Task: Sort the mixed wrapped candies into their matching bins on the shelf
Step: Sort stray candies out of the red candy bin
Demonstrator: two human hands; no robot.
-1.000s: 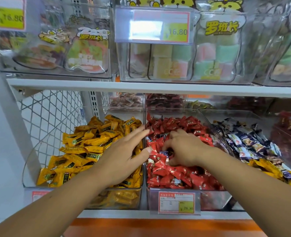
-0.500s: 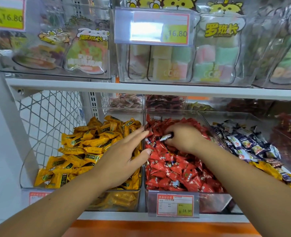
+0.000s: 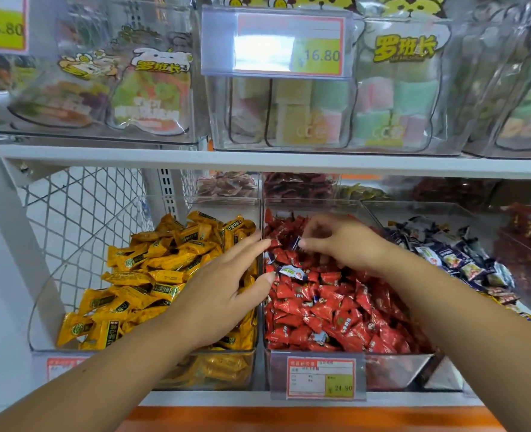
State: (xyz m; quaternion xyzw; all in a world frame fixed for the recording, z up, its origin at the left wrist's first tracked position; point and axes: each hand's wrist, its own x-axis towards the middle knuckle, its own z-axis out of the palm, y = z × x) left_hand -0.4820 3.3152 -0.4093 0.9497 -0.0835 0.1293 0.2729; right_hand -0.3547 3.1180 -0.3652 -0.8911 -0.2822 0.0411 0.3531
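Three clear bins sit side by side on the lower shelf. The left bin [image 3: 44, 322] holds yellow candies [image 3: 152, 269], the middle bin [image 3: 391, 372] red candies [image 3: 329, 310], the right bin [image 3: 438, 210] dark blue and white candies [image 3: 454, 260]. My right hand [image 3: 342, 241] is over the back of the red bin and pinches a blue-white candy [image 3: 296, 243] between thumb and fingers. Another blue-white candy [image 3: 292, 272] lies among the red ones. My left hand [image 3: 226, 285] lies flat with straight fingers over the yellow bin's right edge, its thumb reaching the red bin.
An upper shelf [image 3: 258, 165] carries clear boxes of pastel sweets and a price tag [image 3: 276, 42]. A wire mesh panel [image 3: 80, 219] closes the left side. More bins stand behind. A price label [image 3: 320, 380] hangs on the red bin's front.
My right hand went from the middle of the red bin toward its back, lifting a blue-white candy out of the pile. My left hand stayed nearly still.
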